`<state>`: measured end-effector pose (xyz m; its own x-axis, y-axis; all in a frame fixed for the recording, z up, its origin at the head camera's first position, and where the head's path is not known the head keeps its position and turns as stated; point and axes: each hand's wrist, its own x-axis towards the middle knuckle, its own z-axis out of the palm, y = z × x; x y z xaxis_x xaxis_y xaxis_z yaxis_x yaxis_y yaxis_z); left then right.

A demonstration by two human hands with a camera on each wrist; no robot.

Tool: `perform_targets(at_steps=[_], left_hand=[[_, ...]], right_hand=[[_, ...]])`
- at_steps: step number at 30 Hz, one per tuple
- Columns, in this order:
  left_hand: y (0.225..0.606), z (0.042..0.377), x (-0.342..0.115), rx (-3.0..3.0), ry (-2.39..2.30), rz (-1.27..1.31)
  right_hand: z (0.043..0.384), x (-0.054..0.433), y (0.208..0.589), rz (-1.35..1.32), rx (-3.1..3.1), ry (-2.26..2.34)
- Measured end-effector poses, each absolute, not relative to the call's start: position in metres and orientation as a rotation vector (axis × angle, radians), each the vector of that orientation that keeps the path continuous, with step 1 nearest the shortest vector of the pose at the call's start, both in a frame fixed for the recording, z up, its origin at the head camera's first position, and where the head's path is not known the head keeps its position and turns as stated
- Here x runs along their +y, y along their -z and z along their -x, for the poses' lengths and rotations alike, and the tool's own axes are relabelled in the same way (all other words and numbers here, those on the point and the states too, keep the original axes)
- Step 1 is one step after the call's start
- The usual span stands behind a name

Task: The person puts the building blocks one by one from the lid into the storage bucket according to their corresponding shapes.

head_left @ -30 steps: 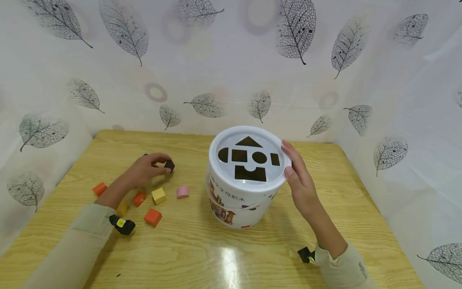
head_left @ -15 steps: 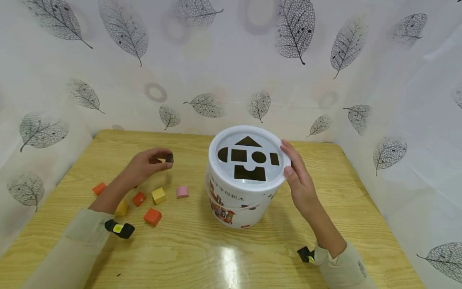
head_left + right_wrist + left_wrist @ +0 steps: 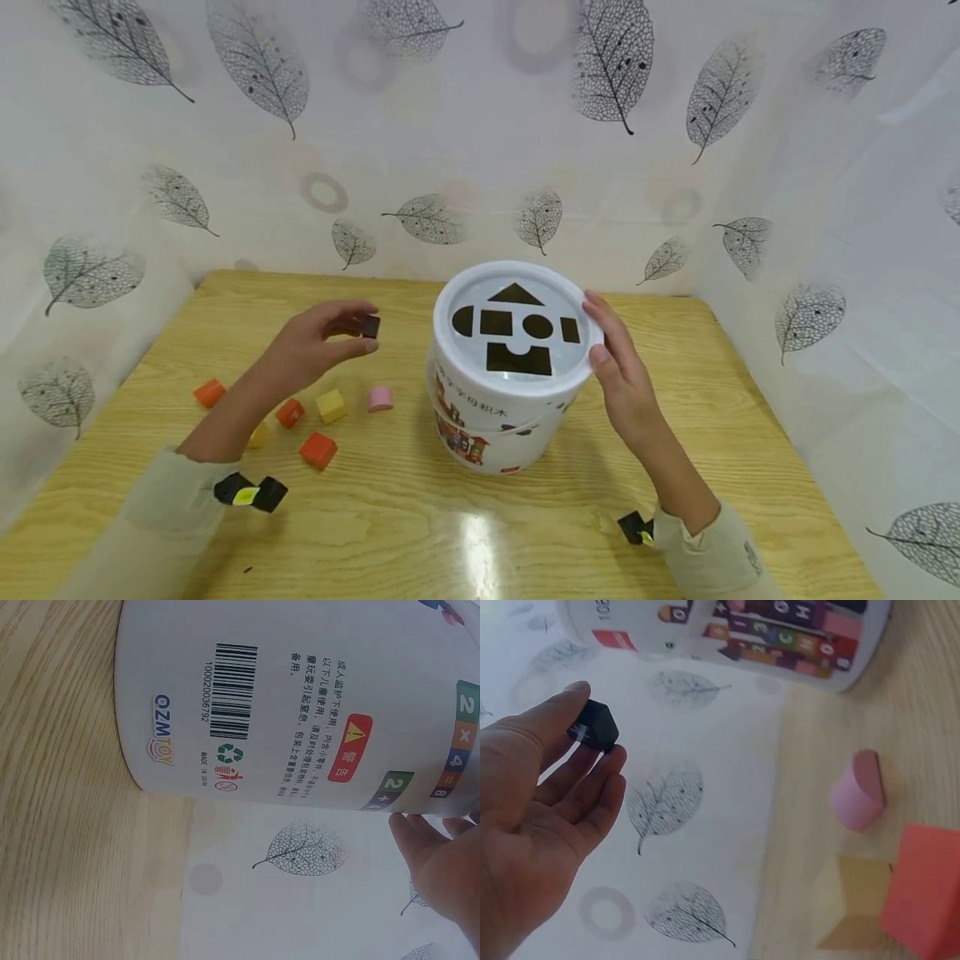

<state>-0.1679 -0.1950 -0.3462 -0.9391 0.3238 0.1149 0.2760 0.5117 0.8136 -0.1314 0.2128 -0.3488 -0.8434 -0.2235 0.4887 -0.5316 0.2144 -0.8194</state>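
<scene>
A small black block [image 3: 371,326] is pinched between the thumb and fingers of my left hand [image 3: 315,343], raised above the table left of the bucket. The left wrist view shows the same black block [image 3: 594,726] with a pale mark on one face. My right hand [image 3: 628,385] rests on the right side of a white toy bucket [image 3: 480,446], thumb and fingers at the rim of its lid. Cut into the lid [image 3: 480,374] are several shaped holes, among them a triangle, a square and a circle. In the right wrist view, my right hand [image 3: 442,862] touches the bucket's printed wall.
Left of the bucket lie a pink half-round block [image 3: 380,398], a yellow block [image 3: 331,407], a red block [image 3: 318,451], a smaller red block [image 3: 289,413] and an orange block [image 3: 209,392]. Another yellow block [image 3: 258,435] is partly behind the left forearm. Leaf-patterned cloth surrounds the wooden table [image 3: 390,525].
My left hand has lifted the black block off the table and moved it slightly right, toward the bucket. The right hand and the bucket have stayed in place.
</scene>
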Motion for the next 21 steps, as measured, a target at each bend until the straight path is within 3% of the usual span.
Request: perform_targets(at_steps=[21], left_hand=[[0.28,0.144,-0.14,2.68,-1.632,-0.804]], right_hand=[[0.131,0.213,0.349,-0.708,-2.24,-1.659]])
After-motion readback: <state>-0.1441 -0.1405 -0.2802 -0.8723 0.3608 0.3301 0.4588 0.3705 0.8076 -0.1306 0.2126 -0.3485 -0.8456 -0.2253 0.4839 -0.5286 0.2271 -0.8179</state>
